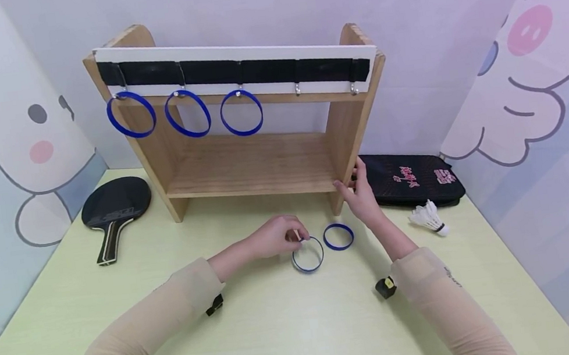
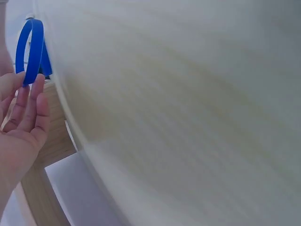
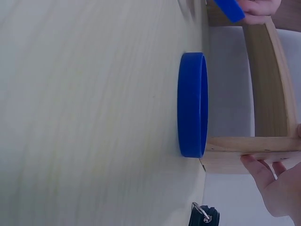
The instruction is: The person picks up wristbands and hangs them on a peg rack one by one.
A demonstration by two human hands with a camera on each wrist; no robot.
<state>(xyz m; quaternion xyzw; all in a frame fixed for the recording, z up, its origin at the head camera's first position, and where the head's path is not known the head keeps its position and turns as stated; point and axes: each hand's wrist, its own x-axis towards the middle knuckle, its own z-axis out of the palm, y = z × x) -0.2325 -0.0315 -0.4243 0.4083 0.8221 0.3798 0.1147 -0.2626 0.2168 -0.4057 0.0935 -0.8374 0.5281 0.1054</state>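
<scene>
A thin blue ring (image 1: 310,270) is pinched between the thumb and fingertips of my left hand (image 1: 279,236), low over the table in front of the shelf. The left wrist view shows the same blue band (image 2: 35,52) between thumb and fingers. Just right of it, another blue ring (image 1: 340,248) lies on the table. My right hand (image 1: 362,192) grips the lower right side panel of the wooden shelf (image 1: 262,162). Three blue rings (image 1: 190,134) hang from hooks on the shelf's top strip; two hooks (image 1: 353,89) at the right hold no ring.
A black table tennis paddle (image 1: 116,202) lies left of the shelf. On the right are a black zip case (image 1: 400,179) and a white shuttlecock (image 1: 428,218). Small black objects (image 1: 385,288) sit by each forearm. Printed walls stand behind and at both sides.
</scene>
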